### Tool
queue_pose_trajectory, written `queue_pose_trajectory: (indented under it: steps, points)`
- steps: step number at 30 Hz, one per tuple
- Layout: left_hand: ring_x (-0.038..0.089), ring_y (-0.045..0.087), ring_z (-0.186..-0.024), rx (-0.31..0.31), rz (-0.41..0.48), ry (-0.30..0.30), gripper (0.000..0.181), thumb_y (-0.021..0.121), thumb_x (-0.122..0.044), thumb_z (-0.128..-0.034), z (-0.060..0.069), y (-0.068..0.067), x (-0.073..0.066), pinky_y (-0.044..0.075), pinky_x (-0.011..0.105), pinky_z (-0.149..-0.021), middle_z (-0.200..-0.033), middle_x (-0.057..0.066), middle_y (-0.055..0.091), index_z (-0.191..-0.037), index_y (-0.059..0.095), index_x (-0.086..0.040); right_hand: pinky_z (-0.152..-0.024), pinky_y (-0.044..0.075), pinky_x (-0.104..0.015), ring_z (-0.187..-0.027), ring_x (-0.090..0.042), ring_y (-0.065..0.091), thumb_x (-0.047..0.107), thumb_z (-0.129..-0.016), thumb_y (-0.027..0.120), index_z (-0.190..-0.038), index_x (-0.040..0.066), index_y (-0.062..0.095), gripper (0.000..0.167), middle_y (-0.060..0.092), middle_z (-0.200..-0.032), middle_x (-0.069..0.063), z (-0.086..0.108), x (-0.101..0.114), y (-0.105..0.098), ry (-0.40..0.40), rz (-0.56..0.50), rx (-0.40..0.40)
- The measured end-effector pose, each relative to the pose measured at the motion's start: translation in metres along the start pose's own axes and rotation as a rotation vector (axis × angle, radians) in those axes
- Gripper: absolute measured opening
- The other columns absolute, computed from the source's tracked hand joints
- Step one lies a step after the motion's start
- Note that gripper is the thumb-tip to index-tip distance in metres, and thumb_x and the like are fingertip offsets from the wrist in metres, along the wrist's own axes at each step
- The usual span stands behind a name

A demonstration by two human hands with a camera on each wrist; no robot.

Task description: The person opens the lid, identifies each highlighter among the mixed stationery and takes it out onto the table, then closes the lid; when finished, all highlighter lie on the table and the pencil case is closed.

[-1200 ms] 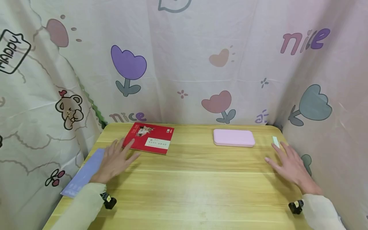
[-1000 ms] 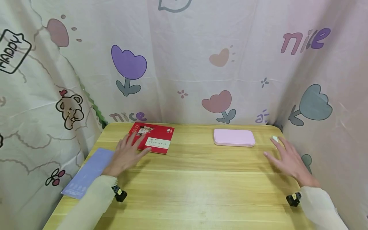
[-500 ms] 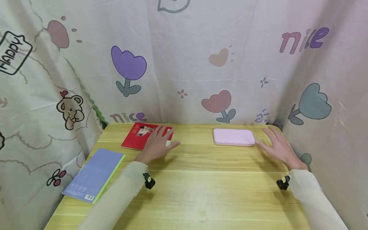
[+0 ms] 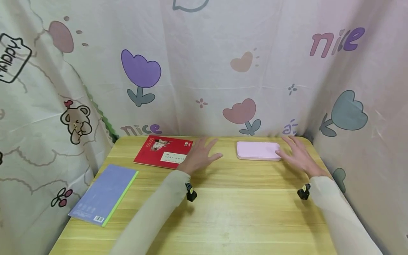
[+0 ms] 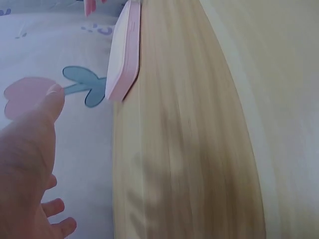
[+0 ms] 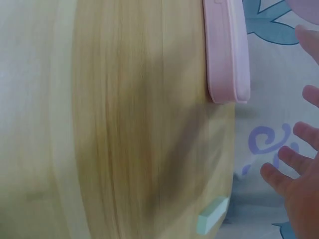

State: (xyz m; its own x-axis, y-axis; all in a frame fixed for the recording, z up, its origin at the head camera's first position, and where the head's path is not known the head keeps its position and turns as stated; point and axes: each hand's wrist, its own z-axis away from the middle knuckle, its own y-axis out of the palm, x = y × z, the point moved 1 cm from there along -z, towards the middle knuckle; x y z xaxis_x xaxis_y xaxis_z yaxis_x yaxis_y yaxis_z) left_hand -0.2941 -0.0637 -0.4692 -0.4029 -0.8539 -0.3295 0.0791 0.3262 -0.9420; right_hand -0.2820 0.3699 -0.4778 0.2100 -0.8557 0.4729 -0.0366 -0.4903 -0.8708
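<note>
A pink rectangular case with rounded corners [image 4: 257,150] lies flat near the table's back edge. My left hand [image 4: 200,156], fingers spread and holding nothing, is above the table to the left of the case. It covers the right edge of a red booklet [image 4: 159,150]. On the other side, my right hand [image 4: 298,156] is also spread, and its thumb overlaps the case's right end in the head view. The right wrist view shows those fingers apart from the case. A small pale green block [image 6: 213,215] lies near that hand, hidden behind it in the head view.
A blue-violet notebook with a green spine edge [image 4: 105,194] lies at the table's left edge. Patterned cloth [image 4: 197,71] hangs behind and along both sides of the wooden table [image 4: 229,219]. A black wrist camera [image 4: 191,193] sits on the left sleeve.
My left hand has moved right, from over the blue-violet notebook and past most of the red booklet. My right hand has moved left and away from me, towards the pink case. The objects stayed put.
</note>
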Motion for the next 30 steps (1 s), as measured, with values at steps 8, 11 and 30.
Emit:
queue_pose_trajectory:
  steps: [8,11,30]
  points:
    - [0.036,0.029,-0.163,0.019,0.066,0.039,0.077,0.059,-0.063,-0.1063,-0.024,0.013,-0.025,0.044,0.061,-0.124,-0.179,0.008,0.025,-0.172,0.036,-0.030,-0.123,0.013,-0.086,-0.160,-0.064,0.013,0.053,-0.108,0.061,-0.170,0.004,0.031,0.084,0.013,-0.177,-0.034,-0.014,-0.005,0.013,0.023,-0.033,0.041]
    - [0.036,0.026,-0.165,0.048,0.106,0.028,0.075,0.059,-0.062,-0.1076,-0.033,0.021,-0.034,0.044,0.061,-0.124,-0.181,0.008,0.021,-0.172,0.035,-0.030,-0.123,0.012,-0.086,-0.160,-0.063,0.012,0.053,-0.108,0.061,-0.170,0.004,0.032,0.084,0.012,-0.177,-0.035,-0.017,-0.007,0.018,0.034,-0.052,0.045]
    - [0.036,0.033,-0.163,0.093,0.291,0.067,0.063,0.065,-0.033,-0.1114,-0.068,0.071,-0.078,0.033,0.048,-0.134,-0.179,0.016,0.026,-0.169,0.042,-0.023,-0.126,0.013,-0.082,-0.161,-0.060,0.016,0.042,-0.110,0.064,-0.167,0.004,0.040,0.072,0.014,-0.177,-0.032,-0.021,-0.006,0.038,0.055,-0.138,0.143]
